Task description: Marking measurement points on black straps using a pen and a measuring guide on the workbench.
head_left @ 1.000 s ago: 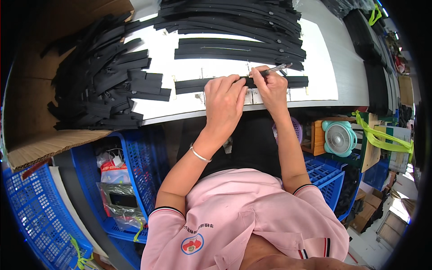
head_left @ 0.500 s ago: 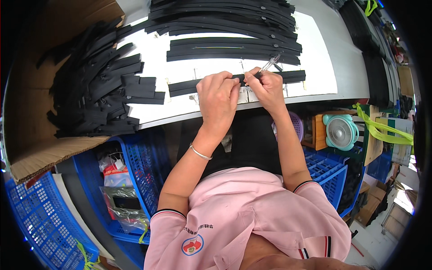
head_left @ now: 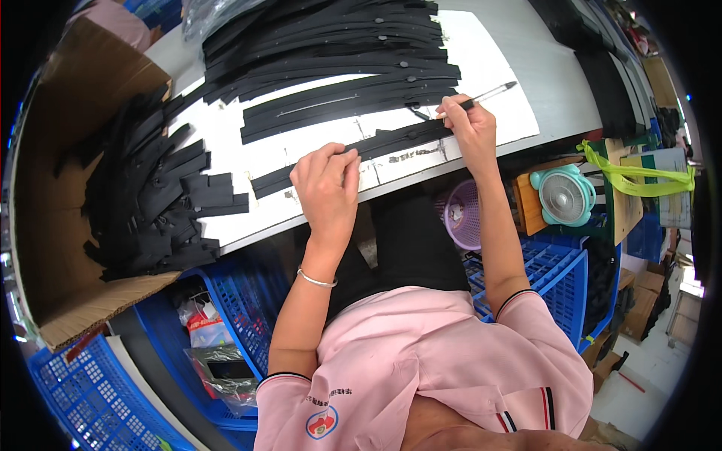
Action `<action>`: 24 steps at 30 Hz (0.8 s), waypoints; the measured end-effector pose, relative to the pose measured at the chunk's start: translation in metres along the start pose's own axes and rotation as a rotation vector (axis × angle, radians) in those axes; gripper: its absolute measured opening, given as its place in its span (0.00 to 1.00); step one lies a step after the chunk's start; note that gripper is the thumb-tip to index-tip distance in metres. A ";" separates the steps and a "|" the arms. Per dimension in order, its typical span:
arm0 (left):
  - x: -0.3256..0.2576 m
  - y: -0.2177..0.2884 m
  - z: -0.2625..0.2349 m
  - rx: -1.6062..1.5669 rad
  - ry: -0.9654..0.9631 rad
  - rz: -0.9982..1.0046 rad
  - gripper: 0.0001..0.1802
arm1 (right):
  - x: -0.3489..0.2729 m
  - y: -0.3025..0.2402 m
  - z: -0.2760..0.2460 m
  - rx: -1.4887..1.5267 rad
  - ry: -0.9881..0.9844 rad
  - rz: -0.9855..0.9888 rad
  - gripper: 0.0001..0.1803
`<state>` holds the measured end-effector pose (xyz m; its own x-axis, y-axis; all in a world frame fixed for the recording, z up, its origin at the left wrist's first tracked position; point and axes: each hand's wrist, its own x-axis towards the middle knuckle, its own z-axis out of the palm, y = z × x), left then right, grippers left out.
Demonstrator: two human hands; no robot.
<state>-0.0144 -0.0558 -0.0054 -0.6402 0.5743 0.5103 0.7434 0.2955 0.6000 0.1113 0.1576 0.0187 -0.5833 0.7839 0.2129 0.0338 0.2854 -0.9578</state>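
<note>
A black fabric strip (head_left: pixel 391 143) lies slantwise near the front edge of the white marked sheet (head_left: pixel 500 56). My left hand (head_left: pixel 325 184) is closed at the strip's left half, fingertips and thumb together on it. Over the strip's right end, my right hand (head_left: pixel 474 134) grips a clear pen (head_left: pixel 492 92) with a dark grip. The pen points down to the left, its far end up to the right. A small black piece (head_left: pixel 418 113), perhaps a pen cap, lies beside the strip. Further back, several more black strips (head_left: pixel 323 107) lie in rows, some bearing a small round spot.
An open cardboard box (head_left: pixel 113 68) at the left holds a heap of black strips (head_left: pixel 150 195). Below the table stand blue plastic baskets (head_left: pixel 541 270), a purple basket (head_left: pixel 461 218) and a teal fan (head_left: pixel 564 197). Black stacked material (head_left: pixel 605 90) sits at the far right.
My hands have moved apart, the right one going right along the strip with the pen. The pen now leans further to the right. My view has tilted, so the table slants more.
</note>
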 end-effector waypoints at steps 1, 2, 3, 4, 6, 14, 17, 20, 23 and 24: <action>0.000 0.000 0.001 0.007 0.005 0.005 0.06 | 0.002 0.005 -0.006 0.003 0.010 -0.002 0.12; 0.000 0.000 0.001 0.014 0.009 0.010 0.06 | 0.002 0.012 -0.010 -0.046 -0.033 0.023 0.12; 0.001 0.001 0.000 0.010 -0.006 0.001 0.06 | 0.002 0.018 -0.013 -0.094 -0.077 0.049 0.12; 0.001 0.002 0.000 0.012 -0.010 0.008 0.06 | 0.003 0.020 -0.014 -0.090 -0.070 0.049 0.12; 0.002 0.005 0.001 0.034 -0.004 0.021 0.06 | 0.004 0.026 -0.015 -0.034 -0.050 0.060 0.12; 0.023 0.046 0.046 -0.162 -0.090 0.136 0.08 | 0.004 0.026 -0.010 -0.005 -0.035 0.000 0.12; 0.033 0.049 0.067 -0.187 -0.126 0.213 0.05 | 0.004 0.024 -0.009 -0.052 -0.048 -0.036 0.11; 0.033 0.050 0.075 -0.108 -0.170 0.143 0.05 | 0.002 0.023 -0.008 -0.036 -0.043 -0.029 0.11; 0.033 0.050 0.076 -0.113 -0.189 0.099 0.05 | 0.003 0.026 -0.011 -0.112 -0.079 -0.001 0.11; 0.033 0.051 0.076 -0.112 -0.192 0.098 0.05 | 0.003 0.025 -0.011 -0.111 -0.079 0.002 0.11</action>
<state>0.0169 0.0357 -0.0049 -0.5096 0.7338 0.4493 0.7670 0.1508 0.6237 0.1193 0.1729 -0.0029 -0.6448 0.7401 0.1910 0.1226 0.3467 -0.9299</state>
